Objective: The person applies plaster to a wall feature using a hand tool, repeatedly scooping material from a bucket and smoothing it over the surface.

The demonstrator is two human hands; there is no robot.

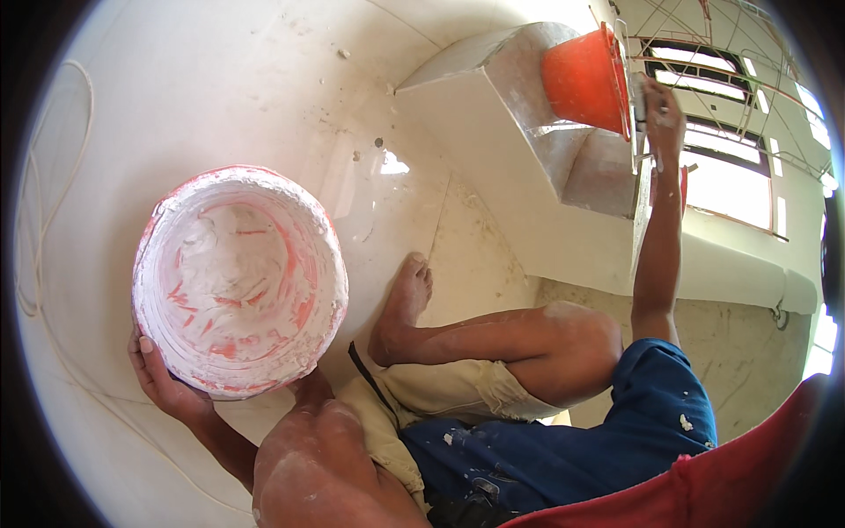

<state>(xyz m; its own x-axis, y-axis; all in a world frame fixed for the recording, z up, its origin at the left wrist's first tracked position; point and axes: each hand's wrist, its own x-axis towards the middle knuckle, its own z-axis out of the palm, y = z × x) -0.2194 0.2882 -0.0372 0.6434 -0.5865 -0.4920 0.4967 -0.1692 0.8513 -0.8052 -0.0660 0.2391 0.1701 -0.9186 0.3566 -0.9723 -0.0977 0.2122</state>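
A round bucket [330, 264] coated inside with white, plaster-like paste stands at the left, with pinkish-red streaks showing through. My left hand [172, 380] curls round its near left side, with fingers against the outer wall. On the far right, my right arm is stretched out. My right hand [664, 119] is closed beside the rim of an orange-red bucket [576, 79], at a narrow greyish piece whose kind I cannot make out. That bucket sits on a raised pale block; its inside is hidden from here.
The pale stepped block [493, 132] rises from the floor beyond my bare foot [408, 295]. A thin white cable [44, 220] runs along the floor at the left. Small crumbs [378, 142] dot the floor. Scaffolding [704, 44] and windows [717, 145] are at the far right.
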